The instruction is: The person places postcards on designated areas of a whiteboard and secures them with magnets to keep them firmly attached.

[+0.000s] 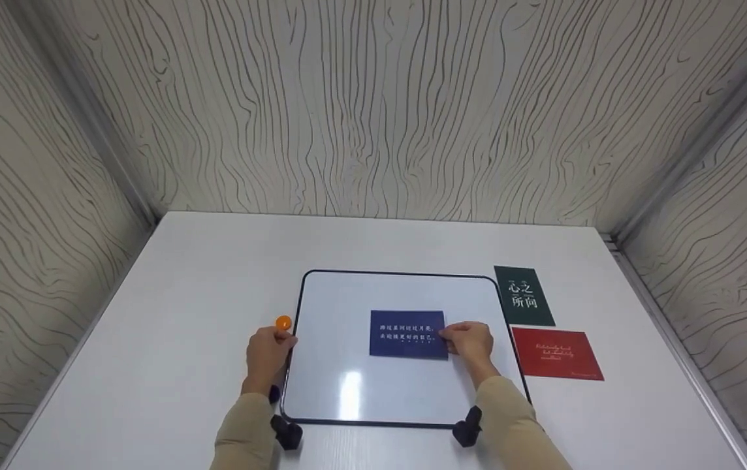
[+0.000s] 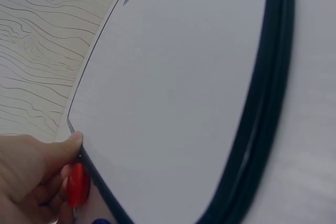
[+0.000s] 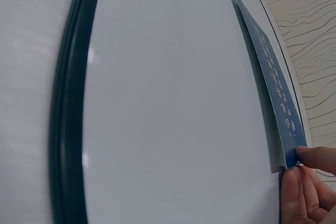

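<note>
A dark blue card [image 1: 406, 333] with white lettering is over the whiteboard [image 1: 328, 378], slightly right of its middle. My right hand [image 1: 470, 340] pinches the card's right edge between thumb and fingers. In the right wrist view the blue card [image 3: 275, 98] stands at a slant, with a dark strip along it that may be a reflection. My left hand [image 1: 268, 352] is at the whiteboard's left edge. In the left wrist view its thumb lies on the dark frame [image 2: 107, 195], fingers curled beside it. A small red piece [image 2: 77, 184] sits by those fingers.
Left of the board is a round orange piece [image 1: 283, 322]; a blue piece [image 2: 101, 221] shows partly in the left wrist view. A green card [image 1: 525, 307] and a red card [image 1: 563, 365] lie at the right. Patterned walls [image 1: 347, 117] surround the white table [image 1: 184, 326].
</note>
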`<state>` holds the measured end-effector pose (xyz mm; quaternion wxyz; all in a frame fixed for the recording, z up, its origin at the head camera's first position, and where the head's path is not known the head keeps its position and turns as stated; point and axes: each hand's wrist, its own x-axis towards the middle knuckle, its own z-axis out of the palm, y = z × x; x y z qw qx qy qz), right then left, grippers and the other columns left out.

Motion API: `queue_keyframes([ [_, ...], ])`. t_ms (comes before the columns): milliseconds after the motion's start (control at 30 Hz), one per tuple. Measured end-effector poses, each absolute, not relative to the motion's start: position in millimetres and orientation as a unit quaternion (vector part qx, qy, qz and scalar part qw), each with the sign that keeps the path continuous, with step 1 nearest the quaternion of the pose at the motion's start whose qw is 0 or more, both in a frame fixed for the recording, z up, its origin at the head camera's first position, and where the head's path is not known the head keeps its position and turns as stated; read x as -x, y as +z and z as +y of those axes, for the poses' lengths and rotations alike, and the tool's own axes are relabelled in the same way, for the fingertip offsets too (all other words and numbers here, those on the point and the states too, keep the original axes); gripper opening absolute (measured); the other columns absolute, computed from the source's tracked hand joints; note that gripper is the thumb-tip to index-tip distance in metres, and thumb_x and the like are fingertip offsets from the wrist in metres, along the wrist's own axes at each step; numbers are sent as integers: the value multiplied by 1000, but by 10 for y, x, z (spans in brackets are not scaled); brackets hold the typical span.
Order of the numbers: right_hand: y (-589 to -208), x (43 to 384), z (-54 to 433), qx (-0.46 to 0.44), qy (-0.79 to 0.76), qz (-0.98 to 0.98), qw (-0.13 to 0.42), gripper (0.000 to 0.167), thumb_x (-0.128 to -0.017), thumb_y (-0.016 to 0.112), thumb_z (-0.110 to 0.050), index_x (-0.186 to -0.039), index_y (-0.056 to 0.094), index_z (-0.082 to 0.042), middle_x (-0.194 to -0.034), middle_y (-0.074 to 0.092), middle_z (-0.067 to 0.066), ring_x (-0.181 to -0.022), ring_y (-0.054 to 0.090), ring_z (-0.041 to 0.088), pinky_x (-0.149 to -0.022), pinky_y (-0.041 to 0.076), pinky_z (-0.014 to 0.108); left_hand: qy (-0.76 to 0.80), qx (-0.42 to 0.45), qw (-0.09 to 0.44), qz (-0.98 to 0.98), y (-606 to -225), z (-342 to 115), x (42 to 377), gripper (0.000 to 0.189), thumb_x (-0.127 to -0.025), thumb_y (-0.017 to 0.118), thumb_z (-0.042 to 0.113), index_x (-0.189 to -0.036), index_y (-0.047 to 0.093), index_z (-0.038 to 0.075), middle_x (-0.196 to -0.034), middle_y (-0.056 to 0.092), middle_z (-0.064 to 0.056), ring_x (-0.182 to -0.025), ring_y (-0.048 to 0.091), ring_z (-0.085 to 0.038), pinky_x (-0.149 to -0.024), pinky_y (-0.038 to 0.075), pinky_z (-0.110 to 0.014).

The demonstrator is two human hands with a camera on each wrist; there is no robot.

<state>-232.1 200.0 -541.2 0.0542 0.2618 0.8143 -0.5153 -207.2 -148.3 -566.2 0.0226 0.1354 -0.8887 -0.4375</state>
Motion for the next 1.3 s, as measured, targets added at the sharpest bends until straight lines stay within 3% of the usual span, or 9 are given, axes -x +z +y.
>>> queue_keyframes([
  [467,-5430,2298,1995,-253,-513,820,34,19,-79,74,-6,-93,69,6,-77,73,12,-57,60,8,-53,51,17,-435,-129,31,-890,-5654,-1473,2056,12,-86,69,9,-88,71,-3,-81,68,-15,-67,57,-16,-60,46,-23],
  [1100,-5430,2275,1973,-251,-498,830,30,15,-82,72,-8,-92,69,3,-82,70,11,-68,59,13,-58,47,18,-437,-123,30,-891,-5666,-1487,2063,11,-86,68,8,-87,71,-3,-80,70,-15,-66,58,-15,-60,47,-24],
  [1300,-5429,2275,1971,-250,-513,820,28,15,-81,72,-7,-91,69,4,-73,68,6,-62,58,10,-55,48,17,-435,-130,25,-890,-5650,-1490,2055,13,-87,68,10,-88,71,-3,-82,69,-15,-68,58,-16,-63,50,-26],
])
